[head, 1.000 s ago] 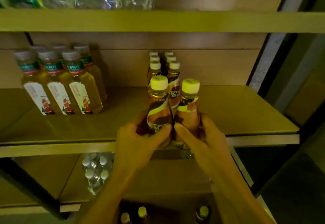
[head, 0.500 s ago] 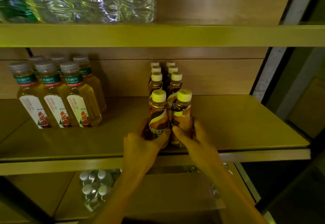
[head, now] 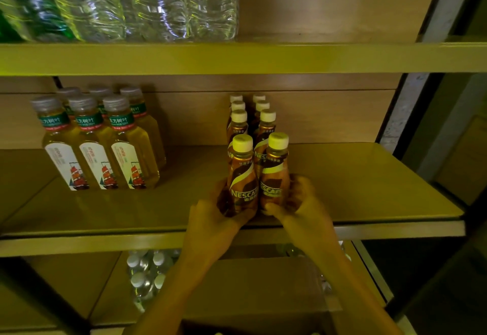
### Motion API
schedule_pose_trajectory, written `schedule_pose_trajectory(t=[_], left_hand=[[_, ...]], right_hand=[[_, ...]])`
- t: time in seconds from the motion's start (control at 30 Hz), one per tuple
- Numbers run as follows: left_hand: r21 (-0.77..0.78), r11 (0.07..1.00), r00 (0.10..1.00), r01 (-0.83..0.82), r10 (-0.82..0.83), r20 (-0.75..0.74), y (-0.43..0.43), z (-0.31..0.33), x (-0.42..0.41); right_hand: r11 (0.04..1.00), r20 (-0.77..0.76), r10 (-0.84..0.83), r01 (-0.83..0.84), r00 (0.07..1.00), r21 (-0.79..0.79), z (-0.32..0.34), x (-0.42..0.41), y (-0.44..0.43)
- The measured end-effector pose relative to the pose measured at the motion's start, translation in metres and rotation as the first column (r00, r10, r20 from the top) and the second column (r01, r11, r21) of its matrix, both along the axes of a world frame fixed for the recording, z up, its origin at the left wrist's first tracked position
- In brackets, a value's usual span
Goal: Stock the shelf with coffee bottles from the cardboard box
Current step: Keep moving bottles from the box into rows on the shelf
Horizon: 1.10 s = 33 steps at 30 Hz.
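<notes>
Two brown coffee bottles with pale caps stand side by side near the front of the middle shelf. My left hand wraps the left coffee bottle low on its body. My right hand grips the right coffee bottle the same way. Behind them two rows of several coffee bottles run toward the back wall. The cardboard box sits below the shelf, its flap between my forearms.
Several yellow tea bottles stand at the left of the same shelf. Clear water bottles fill the top shelf, and more water bottles lie on the lower shelf. The shelf's right upright borders the shelf.
Both hands carried the two coffee bottles forward and down onto the shelf, right in front of the rows. My grip has slid lower on the bottles.
</notes>
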State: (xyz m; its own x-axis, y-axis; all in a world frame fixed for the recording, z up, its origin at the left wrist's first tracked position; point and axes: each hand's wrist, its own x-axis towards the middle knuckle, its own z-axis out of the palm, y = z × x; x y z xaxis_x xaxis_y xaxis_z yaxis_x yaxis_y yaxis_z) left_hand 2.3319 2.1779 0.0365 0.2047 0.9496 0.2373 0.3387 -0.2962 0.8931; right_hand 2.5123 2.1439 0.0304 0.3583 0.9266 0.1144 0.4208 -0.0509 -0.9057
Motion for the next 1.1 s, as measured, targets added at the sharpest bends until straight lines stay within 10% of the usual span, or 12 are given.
schedule_pose_trajectory(t=[0.17,1.1], left_hand=[[0.032,0.998,0.998,-0.052,0.053,-0.035,-0.004,-0.001,0.003],[0.049,0.991,0.983,-0.127,0.133,-0.131,0.044,0.004,0.025]], right_hand=[[0.978,-0.069,0.182,-0.188,0.981,-0.096,0.003,0.012,0.002],[0.998,0.202,-0.058,0.056,0.978,0.013,0.002,-0.007,0.046]])
